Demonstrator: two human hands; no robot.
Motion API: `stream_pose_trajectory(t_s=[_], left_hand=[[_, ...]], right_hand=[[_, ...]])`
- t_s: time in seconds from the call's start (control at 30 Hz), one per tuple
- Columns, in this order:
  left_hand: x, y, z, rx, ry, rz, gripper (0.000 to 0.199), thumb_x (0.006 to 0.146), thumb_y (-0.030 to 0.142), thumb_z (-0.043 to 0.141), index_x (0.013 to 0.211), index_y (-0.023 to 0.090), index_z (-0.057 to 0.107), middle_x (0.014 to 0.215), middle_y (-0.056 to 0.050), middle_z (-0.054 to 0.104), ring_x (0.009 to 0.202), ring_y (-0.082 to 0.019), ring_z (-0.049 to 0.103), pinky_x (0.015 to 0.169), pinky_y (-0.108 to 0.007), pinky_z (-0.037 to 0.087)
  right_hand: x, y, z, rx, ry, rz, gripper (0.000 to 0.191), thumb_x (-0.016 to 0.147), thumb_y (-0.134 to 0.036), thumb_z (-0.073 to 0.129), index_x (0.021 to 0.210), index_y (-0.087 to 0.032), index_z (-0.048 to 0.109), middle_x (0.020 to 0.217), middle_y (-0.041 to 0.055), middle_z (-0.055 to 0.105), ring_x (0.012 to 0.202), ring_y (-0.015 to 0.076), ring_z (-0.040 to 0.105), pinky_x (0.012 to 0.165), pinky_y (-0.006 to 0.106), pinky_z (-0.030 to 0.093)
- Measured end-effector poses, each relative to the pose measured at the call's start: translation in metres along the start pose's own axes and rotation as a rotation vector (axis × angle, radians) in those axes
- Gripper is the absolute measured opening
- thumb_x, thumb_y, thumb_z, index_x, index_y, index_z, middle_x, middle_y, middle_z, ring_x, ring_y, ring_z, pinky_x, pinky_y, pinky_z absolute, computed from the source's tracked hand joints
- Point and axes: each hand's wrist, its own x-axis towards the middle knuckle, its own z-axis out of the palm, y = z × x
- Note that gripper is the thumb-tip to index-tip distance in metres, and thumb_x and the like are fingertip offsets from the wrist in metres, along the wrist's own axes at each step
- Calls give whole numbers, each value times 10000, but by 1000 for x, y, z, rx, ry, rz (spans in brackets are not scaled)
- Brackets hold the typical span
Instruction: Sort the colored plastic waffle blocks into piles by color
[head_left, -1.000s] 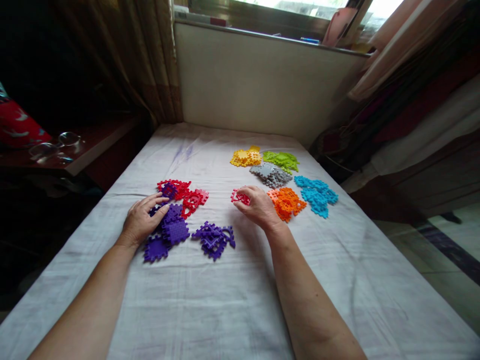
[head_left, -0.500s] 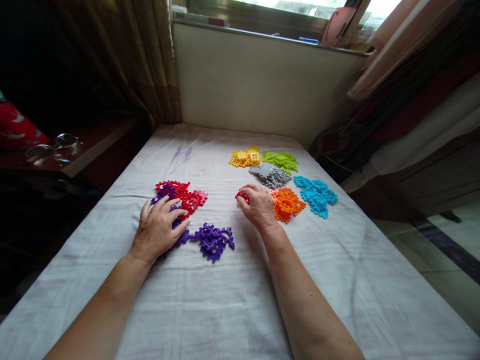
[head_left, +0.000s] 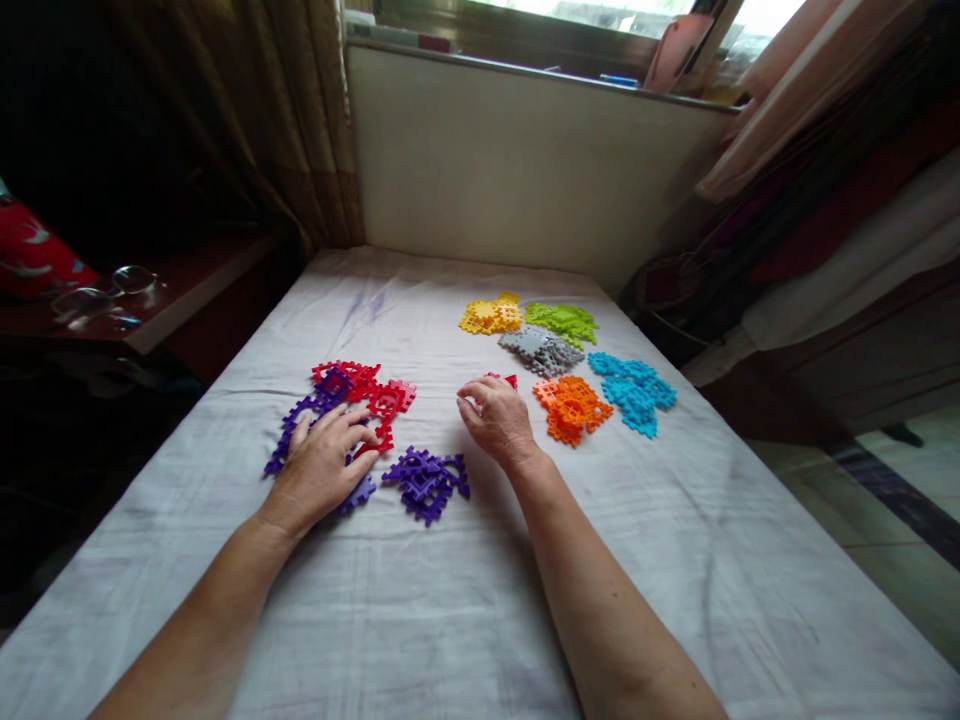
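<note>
My left hand (head_left: 326,460) rests with spread fingers over the purple pieces (head_left: 285,435) at the left of the cloth-covered surface. Red pieces (head_left: 386,398) touch that pile, and some lie by my left fingertips. Right of it sits a separate purple pile (head_left: 426,483). My right hand (head_left: 495,415) hovers with curved fingers apart and nothing seen between them, beside a red piece (head_left: 511,381) that it partly covers. Orange pieces (head_left: 574,408) lie just right of my right hand.
Farther back are yellow (head_left: 491,314), green (head_left: 562,322) and grey (head_left: 540,350) piles, with a blue pile (head_left: 636,393) at the right. Glasses (head_left: 112,295) lie on a dark side table (head_left: 187,285) at the left. A wall stands behind the cloth (head_left: 465,620).
My right hand has moved a little left, off the red piece and away from the orange pile. My left hand has shifted slightly down, showing more purple pieces.
</note>
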Motion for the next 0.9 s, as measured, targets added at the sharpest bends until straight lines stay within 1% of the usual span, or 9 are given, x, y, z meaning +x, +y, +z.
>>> stream_pose_trajectory(t_s=[0.1,0.23,0.33,0.4,0.5,0.57,0.67,0.77,0.9], left_hand=[[1,4,-1,-62,53,81,212,877,413,537,900,281,701,1305,-49,678,1322,-304,527,1140,-618,267],[2,10,-1,-110,129,186,240,919,428,506,967,288,695,1235,-43,716,1231,-262,603,1145,-567,295],[2,13,0,-113,174,235,254,941,422,484,985,288,695,1160,-35,746,1146,-231,654,1153,-522,304],[1,14,1,-115,187,254,264,951,420,473,1011,287,693,1140,-30,752,1113,-214,669,1151,-489,321],[1,12,3,-102,196,262,312,950,442,475,1146,284,659,1203,-37,730,1144,-209,655,1147,-460,338],[0,8,4,-69,233,224,380,946,458,473,1238,266,621,1255,-59,705,1176,-222,637,1148,-460,338],[1,2,6,18,252,137,408,947,460,451,1248,251,631,1295,-81,681,1245,-256,589,1164,-496,304],[1,-2,8,116,174,90,411,946,465,435,1211,258,671,1359,-87,639,1338,-302,504,1175,-553,255],[0,-1,12,197,80,43,453,935,482,430,1261,267,660,1471,-94,543,1409,-336,412,1172,-601,218]], right_hand=[[-3,-18,2,90,-85,27,197,902,-278,606,1034,-231,745,1036,56,762,981,199,677,914,314,487],[-9,-41,11,312,-230,77,310,892,-337,627,1187,-265,687,931,4,781,783,147,700,766,253,505],[-12,-51,21,475,-287,85,336,868,-280,633,1199,-234,673,835,-10,773,717,130,689,696,224,490],[-11,-51,25,546,-280,107,316,855,-244,629,1165,-222,684,784,-20,759,694,123,680,676,214,482],[-6,-39,22,541,-185,151,306,852,-231,611,1146,-227,692,751,-33,742,684,116,668,684,214,481],[-1,-23,13,446,-74,209,330,859,-240,595,1176,-231,687,761,-27,740,710,123,670,714,225,486],[5,9,-4,281,69,336,344,880,-284,577,1201,-229,687,825,2,755,767,147,686,757,254,496],[7,34,-16,183,125,427,319,877,-312,583,1155,-224,712,878,30,767,790,171,693,768,276,503],[5,48,-19,85,127,482,277,877,-325,584,1090,-233,735,832,34,757,764,190,682,733,291,504]])
